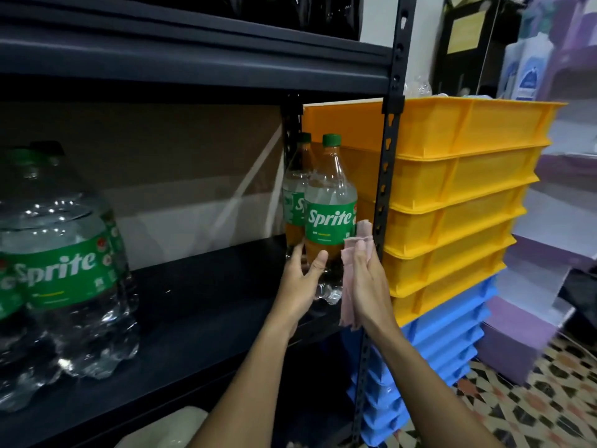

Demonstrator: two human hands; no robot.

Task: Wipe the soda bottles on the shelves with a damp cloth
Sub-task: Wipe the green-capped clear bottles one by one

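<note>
Two clear Sprite bottles with green caps and labels stand at the right end of the black shelf (193, 312); the front bottle (329, 202) hides part of the one behind (295, 189). My left hand (302, 282) reaches to the front bottle's lower left side, fingers straight, thumb near its base. My right hand (366, 282) is flat beside the bottle's right side, with a folded pink cloth (350, 253) lying against its palm and fingers. More Sprite bottles (64, 270) stand close at the left.
The black metal upright (386, 176) of the shelf runs just right of my right hand. Stacked yellow crates (458, 195) sit on blue crates (445, 344) beyond it. Purple boxes (517, 334) and a patterned tiled floor (533, 399) lie further right.
</note>
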